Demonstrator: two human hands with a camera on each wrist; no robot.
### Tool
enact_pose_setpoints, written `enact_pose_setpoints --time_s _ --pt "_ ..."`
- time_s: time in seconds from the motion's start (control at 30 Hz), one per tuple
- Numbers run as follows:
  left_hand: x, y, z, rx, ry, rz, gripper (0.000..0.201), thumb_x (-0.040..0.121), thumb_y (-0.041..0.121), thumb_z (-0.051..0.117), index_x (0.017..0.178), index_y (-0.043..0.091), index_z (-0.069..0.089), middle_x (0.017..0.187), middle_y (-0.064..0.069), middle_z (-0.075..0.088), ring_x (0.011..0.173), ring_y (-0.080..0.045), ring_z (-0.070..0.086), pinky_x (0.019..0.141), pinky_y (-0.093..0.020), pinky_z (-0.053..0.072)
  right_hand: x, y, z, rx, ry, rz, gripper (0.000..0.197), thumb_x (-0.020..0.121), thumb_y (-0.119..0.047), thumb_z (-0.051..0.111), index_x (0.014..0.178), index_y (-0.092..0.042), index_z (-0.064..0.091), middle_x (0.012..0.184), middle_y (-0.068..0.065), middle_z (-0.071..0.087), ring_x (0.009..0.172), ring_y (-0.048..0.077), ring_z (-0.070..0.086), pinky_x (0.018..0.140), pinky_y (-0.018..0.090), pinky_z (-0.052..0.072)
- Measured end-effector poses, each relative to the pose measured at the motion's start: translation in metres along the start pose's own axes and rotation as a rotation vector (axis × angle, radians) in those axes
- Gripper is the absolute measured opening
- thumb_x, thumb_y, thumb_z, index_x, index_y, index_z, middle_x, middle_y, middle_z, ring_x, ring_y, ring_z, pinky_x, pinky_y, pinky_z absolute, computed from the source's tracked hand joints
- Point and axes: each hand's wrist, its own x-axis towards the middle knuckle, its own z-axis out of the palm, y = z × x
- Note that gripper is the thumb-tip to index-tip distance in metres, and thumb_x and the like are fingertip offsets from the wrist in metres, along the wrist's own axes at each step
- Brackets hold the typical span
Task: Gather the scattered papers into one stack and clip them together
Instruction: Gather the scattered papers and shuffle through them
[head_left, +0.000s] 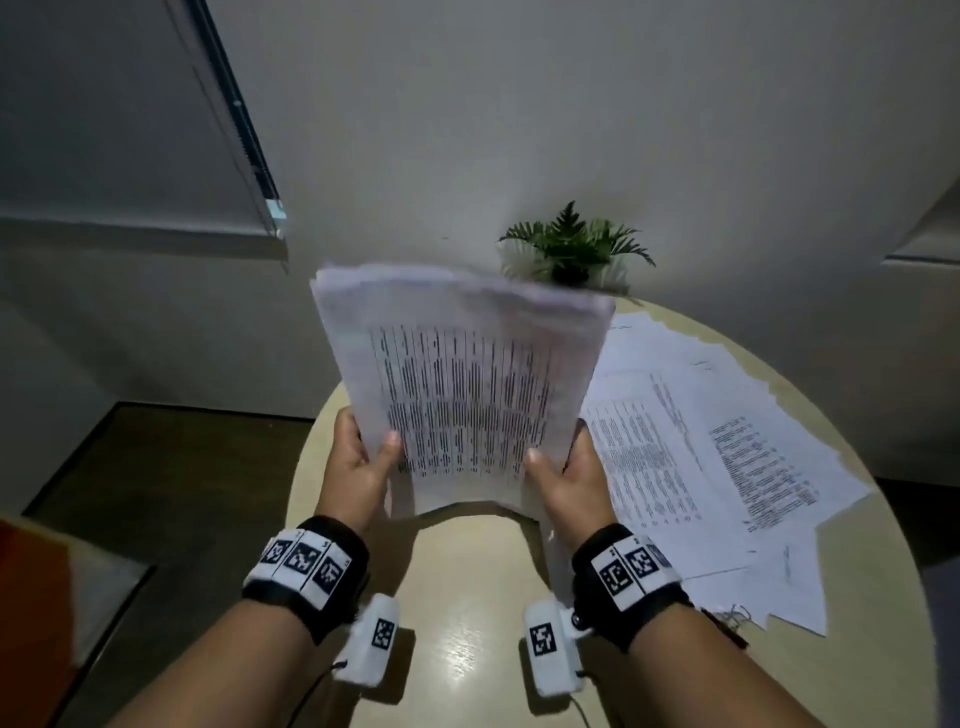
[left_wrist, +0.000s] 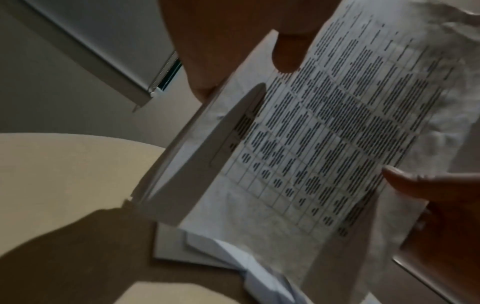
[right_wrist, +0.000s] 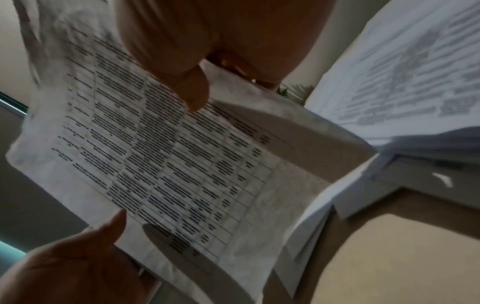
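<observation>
While both thumbs pinch its lower edge, paper stack upright between left hand and right hand, above bare table.

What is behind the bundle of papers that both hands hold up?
Behind the bundle of papers stands a green plant; its leaves show above the bundle's top edge, against the wall. The plant's pot is covered.

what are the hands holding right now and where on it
Both hold the stack of papers upright above the table: the left hand grips its lower left edge, the right hand its lower right edge, thumbs on the printed front.
</observation>
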Motion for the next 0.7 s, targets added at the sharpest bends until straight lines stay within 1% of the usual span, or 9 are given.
enact_pose_setpoints --time_s 0.07,0.13,0.2,0.27,0.33,0.4,0.43,0.57,0.7 --pt "0.002 -0.013 -0.018 0.013 -0.010 -0.049 0.034 0.095 0.005 0.050 0.116 0.030 0.047 0.116 0.003 0.061 0.108 -0.011 0.057 0.092 -0.038 0.047 -0.004 0.010 0.016 -0.013 -0.010 0.030 0.036 0.093 0.001 0.052 0.116 -0.026 0.049 0.106 -0.007 0.065 0.092 0.004 0.065 0.081 0.026 0.058" --pt "0.004 -0.026 -0.029 0.058 -0.039 -0.102 0.034 0.096 0.006 0.049 0.120 0.029 0.045 0.114 0.008 0.061 0.105 -0.007 0.057 0.094 -0.038 0.046 -0.009 0.022 0.033 0.030 -0.028 0.122 0.038 0.091 0.006 0.053 0.117 -0.022 0.053 0.106 -0.002 0.065 0.096 0.011 0.064 0.073 0.025 0.058" --pt "0.009 -0.035 -0.033 0.056 -0.076 -0.152 0.039 0.095 0.002 0.047 0.120 0.032 0.047 0.113 0.008 0.062 0.104 -0.010 0.059 0.090 -0.037 0.049 -0.012 0.031 0.046 0.023 -0.004 0.163 0.032 0.093 0.003 0.053 0.106 -0.025 0.062 0.101 -0.001 0.068 0.096 0.015 0.064 0.072 0.024 0.058" --pt "0.023 -0.041 -0.034 0.067 -0.087 -0.211 0.052 0.088 -0.008 0.046 0.121 0.032 0.049 0.112 0.002 0.066 0.099 -0.018 0.063 0.084 -0.042 0.054 -0.006 0.033 0.048 -0.120 0.119 0.108 0.027 0.095 -0.007 0.053 0.097 -0.032 0.062 0.093 -0.008 0.068 0.089 0.010 0.064 0.078 0.028 0.057" --pt "0.048 -0.055 -0.033 0.091 -0.074 -0.263 0.056 0.085 -0.011 0.043 0.119 0.033 0.050 0.116 -0.003 0.065 0.096 -0.025 0.066 0.083 -0.048 0.057 0.000 0.027 0.037 -0.243 0.216 0.049 0.015 0.096 -0.017 0.053 0.099 -0.030 0.060 0.084 -0.005 0.064 0.074 0.010 0.061 0.067 0.028 0.058" --pt "0.073 -0.071 -0.032 0.215 -0.063 -0.279 0.053 0.090 -0.007 0.043 0.127 0.031 0.048 0.133 -0.005 0.056 0.112 -0.025 0.060 0.095 -0.048 0.051 0.006 0.026 0.016 -0.343 0.290 0.057 0.009 0.097 -0.016 0.051 0.102 -0.020 0.058 0.076 0.002 0.058 0.059 0.013 0.054 0.047 0.023 0.052" --pt "0.084 -0.080 -0.032 0.309 -0.079 -0.292 0.054 0.091 -0.005 0.043 0.135 0.026 0.045 0.139 -0.007 0.051 0.121 -0.024 0.055 0.101 -0.046 0.047 0.008 0.028 0.005 -0.382 0.314 0.088 0.008 0.097 -0.014 0.051 0.100 -0.018 0.057 0.073 0.003 0.055 0.056 0.015 0.051 0.043 0.021 0.047" --pt "0.106 -0.110 -0.023 0.555 -0.251 -0.324 0.063 0.090 0.002 0.051 0.149 0.014 0.031 0.151 -0.007 0.038 0.138 -0.023 0.038 0.112 -0.036 0.033 -0.005 0.058 -0.034 -0.495 0.275 0.279 0.015 0.095 -0.012 0.052 0.086 -0.024 0.051 0.065 0.003 0.050 0.051 0.017 0.047 0.042 0.022 0.040" --pt "0.126 -0.126 -0.006 0.741 -0.355 -0.224 0.069 0.086 0.012 0.062 0.148 0.012 0.032 0.154 -0.011 0.031 0.140 -0.027 0.034 0.114 -0.039 0.030 -0.032 0.100 -0.050 -0.540 0.222 0.430 0.010 0.095 -0.010 0.052 0.099 -0.019 0.055 0.065 0.002 0.051 0.053 0.016 0.047 0.046 0.023 0.042"
